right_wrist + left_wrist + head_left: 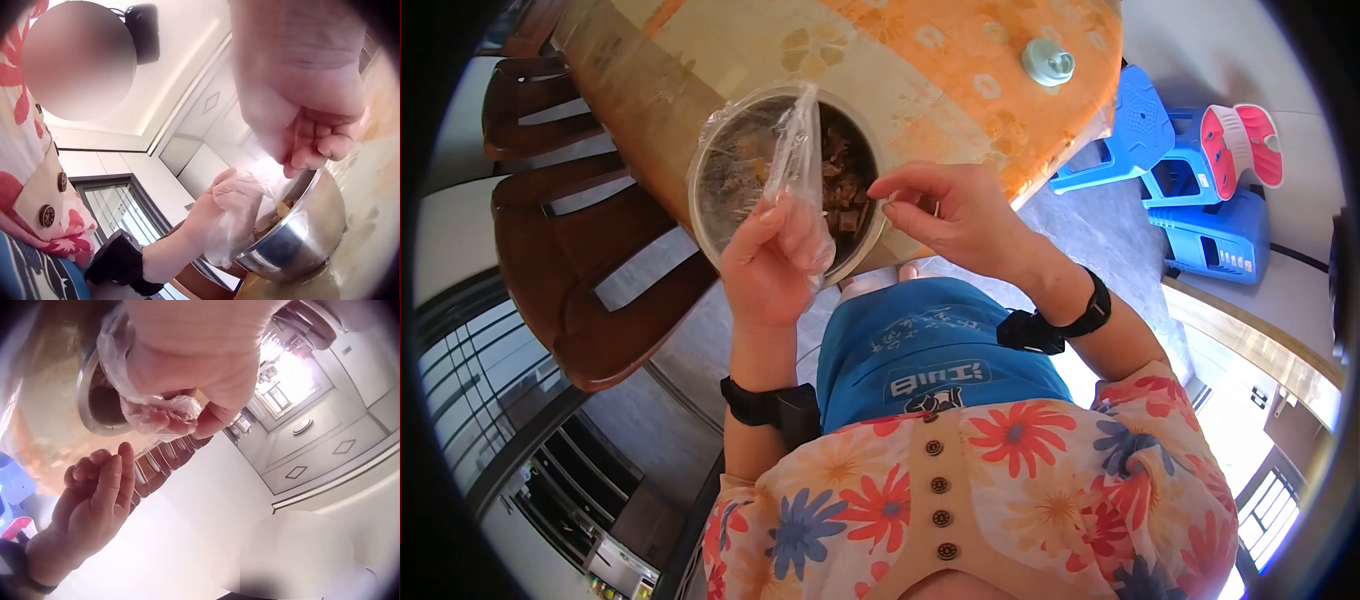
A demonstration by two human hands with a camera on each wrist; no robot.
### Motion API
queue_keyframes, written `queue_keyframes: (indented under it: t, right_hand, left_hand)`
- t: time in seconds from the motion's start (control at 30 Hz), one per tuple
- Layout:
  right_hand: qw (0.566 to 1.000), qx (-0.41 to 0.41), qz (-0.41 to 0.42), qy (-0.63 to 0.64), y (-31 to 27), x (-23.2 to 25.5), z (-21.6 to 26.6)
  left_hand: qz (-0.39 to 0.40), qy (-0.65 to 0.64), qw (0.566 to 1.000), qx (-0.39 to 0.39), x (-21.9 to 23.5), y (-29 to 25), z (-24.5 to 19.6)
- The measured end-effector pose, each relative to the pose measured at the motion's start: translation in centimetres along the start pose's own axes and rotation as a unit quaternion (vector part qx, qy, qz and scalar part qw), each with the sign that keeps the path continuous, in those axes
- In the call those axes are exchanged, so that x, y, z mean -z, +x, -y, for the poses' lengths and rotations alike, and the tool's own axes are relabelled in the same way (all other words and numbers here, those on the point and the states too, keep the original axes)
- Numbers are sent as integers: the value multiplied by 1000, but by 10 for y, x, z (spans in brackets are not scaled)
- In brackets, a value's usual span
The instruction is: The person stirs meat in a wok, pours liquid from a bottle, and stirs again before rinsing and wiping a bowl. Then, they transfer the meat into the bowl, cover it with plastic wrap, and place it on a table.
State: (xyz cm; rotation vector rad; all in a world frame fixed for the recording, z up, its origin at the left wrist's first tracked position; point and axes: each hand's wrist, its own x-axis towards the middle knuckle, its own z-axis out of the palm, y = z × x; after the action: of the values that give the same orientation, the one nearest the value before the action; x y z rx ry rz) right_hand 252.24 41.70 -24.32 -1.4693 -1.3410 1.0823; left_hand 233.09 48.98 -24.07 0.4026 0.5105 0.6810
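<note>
At my left hand (772, 262) the fingers are curled and they pinch a bunch of clear plastic wrap (798, 150); the left wrist view shows the crumpled film (159, 412) squeezed between the thumb and the fingertips. From this grip the wrap goes up in a twisted strip over the steel bowl (705, 215), and on the far side it lies still stretched on the rim. The near right part of the bowl is uncovered, and there I see dark brown pieces of food (845, 185).

My right hand (945, 215) is just beside the bowl, on its right edge. The index finger and the thumb come together near the rim, and the other fingers are bent loosely. In the right wrist view the fingertips (315, 140) are curled in toward the palm just over the bowl (300, 231). I cannot tell if they pinch an edge of the film or nothing at all.

The bowl stands at the near edge of a table with an orange flowered cloth (960, 60). Farther on the cloth lies a small pale green lid (1048, 62). A dark brown chair (570, 270) stands left of the table, and blue plastic stools (1190, 185) with a pink one stand on the floor to the right.
</note>
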Motion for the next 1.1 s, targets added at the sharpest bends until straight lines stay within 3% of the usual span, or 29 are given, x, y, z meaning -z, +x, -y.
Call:
queue_keyframes:
  t: [0.17,0.3,0.47,0.6,0.67,0.7,0.77,0.87,0.93,0.97,1.03,1.07,1.1]
  right_hand:
    - [999,12,23,41,13,-18,7]
    - [995,29,47,85,21,-33,24]
    - [991,72,58,94,35,-53,41]
    - [986,158,32,47,43,-66,39]
    - [990,120,34,67,40,-61,46]
    - [992,80,33,88,38,-55,50]
    - [994,44,86,60,22,-27,56]
    - [983,1,176,-48,-7,22,40]
    - [959,139,179,-171,-26,37,12]
    - [958,140,181,-174,-34,43,8]
    - [949,-5,110,-295,-46,51,5]
    - [940,-102,144,-291,-43,55,13]
    - [940,-102,143,-293,-41,56,10]
  left_hand:
    - [80,-100,991,25,8,-3,-14]
    - [68,-95,993,0,9,-9,-25]
    - [-72,9,995,-65,7,-17,-29]
    - [-118,39,988,-90,5,-26,-35]
    - [41,-34,997,-55,28,-33,-46]
    - [39,-33,997,-60,29,-37,-51]
    - [120,-129,983,-45,32,-48,-60]
    - [120,-153,978,-74,39,-65,-63]
    - [146,-152,975,-73,41,-70,-63]
    - [173,-150,971,-65,42,-72,-62]
    - [163,-115,978,-60,41,-78,-59]
    - [151,-79,984,-54,41,-80,-57]
    - [153,-80,983,-54,39,-83,-56]
